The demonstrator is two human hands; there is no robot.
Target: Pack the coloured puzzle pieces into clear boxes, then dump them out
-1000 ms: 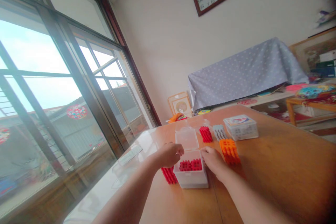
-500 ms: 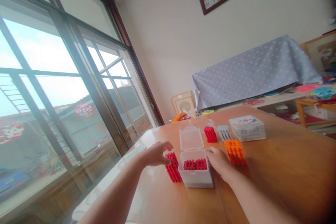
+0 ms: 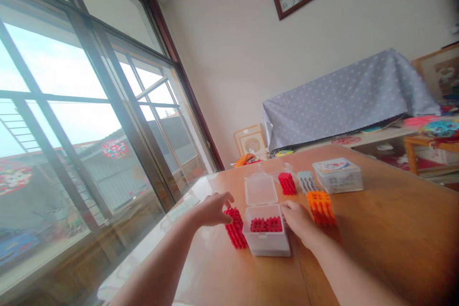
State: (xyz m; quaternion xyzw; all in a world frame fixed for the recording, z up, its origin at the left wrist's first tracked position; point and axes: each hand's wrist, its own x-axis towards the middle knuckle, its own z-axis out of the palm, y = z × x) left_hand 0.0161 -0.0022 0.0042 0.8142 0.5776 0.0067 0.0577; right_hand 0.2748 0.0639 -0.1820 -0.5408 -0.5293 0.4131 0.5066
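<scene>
A clear plastic box (image 3: 267, 245) stands on the table with its hinged lid (image 3: 260, 189) folded back. Red lattice building blocks (image 3: 266, 224) lie inside it. Against its left side rises a stack of red interlocking blocks (image 3: 235, 230). My left hand (image 3: 214, 209) hovers at the top of that stack, thumb and fingers apart, the thumb close to its upper left edge; whether it touches is unclear. With closed fingers, my right hand (image 3: 294, 215) holds the box by its right wall near the back corner; its fingertips are partly hidden.
Behind the box stand a smaller red stack (image 3: 287, 183), a grey stack (image 3: 306, 181) and an orange stack (image 3: 321, 208), the last just beyond my right hand. A closed clear box (image 3: 338, 175) sits farther right on the wooden table (image 3: 380, 229). Windows (image 3: 82, 105) line the left.
Almost nothing differs. My left hand has shifted very slightly left, and the view has tilted a touch; the box and stacks stay where they were.
</scene>
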